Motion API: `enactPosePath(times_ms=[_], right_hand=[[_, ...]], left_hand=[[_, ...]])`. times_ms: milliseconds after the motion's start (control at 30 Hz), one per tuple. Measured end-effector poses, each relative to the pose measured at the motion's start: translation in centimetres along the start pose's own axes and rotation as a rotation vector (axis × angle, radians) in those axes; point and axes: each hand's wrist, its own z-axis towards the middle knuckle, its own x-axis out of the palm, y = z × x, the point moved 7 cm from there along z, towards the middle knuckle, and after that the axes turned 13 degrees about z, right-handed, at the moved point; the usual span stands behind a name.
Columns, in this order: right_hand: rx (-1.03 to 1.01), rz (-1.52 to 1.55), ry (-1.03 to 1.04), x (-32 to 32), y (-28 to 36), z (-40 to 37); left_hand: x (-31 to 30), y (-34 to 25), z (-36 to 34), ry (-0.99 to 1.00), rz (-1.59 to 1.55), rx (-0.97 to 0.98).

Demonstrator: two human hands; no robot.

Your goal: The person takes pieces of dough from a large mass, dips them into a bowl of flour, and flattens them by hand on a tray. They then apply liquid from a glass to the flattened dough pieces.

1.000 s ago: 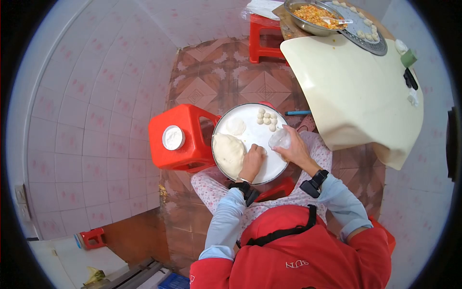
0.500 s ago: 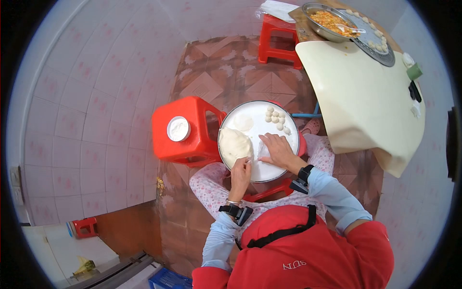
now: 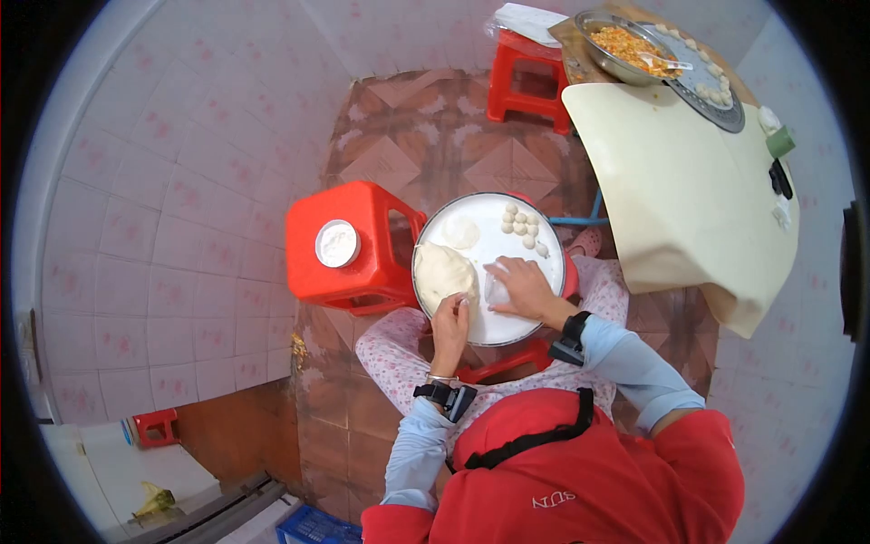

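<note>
A round white tray [image 3: 507,329] with a dark rim rests over my lap. On its left side lies a large pale lump of dough [image 3: 441,270]. My left hand [image 3: 449,328] is closed at the lower right edge of this lump, thumb and fingers pinched together there. My right hand [image 3: 526,288] curls over a small translucent whitish piece [image 3: 496,290], whose exact kind I cannot make out, near the tray's middle. Several small dough balls [image 3: 520,222] sit grouped at the upper right of the tray. A flat dough round [image 3: 462,232] lies above the lump.
To the left, a red stool [image 3: 305,213] carries a white bowl of powder [image 3: 337,244]. At the upper right, a cream-covered table [image 3: 689,181] holds a metal bowl of orange filling [image 3: 625,43] and a round tray [image 3: 725,118] with dumplings. Another red stool [image 3: 527,100] stands behind.
Both hands stay near the same spots. My left fingers have shifted slightly at the dough's edge, and my right fingers have drawn in a little over the translucent piece.
</note>
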Motion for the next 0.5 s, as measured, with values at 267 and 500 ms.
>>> enactPosePath(times_ms=[267,500], right_hand=[[0.528,0.71,-0.353,-4.2,-9.1,-2.2],[0.649,0.737,-0.352,-4.6,-8.0,-5.4]], left_hand=[[4.7,-0.1,0.3,0.148,-0.039,-0.045],[8.3,-4.5,2.8,0.123,0.327,0.258]])
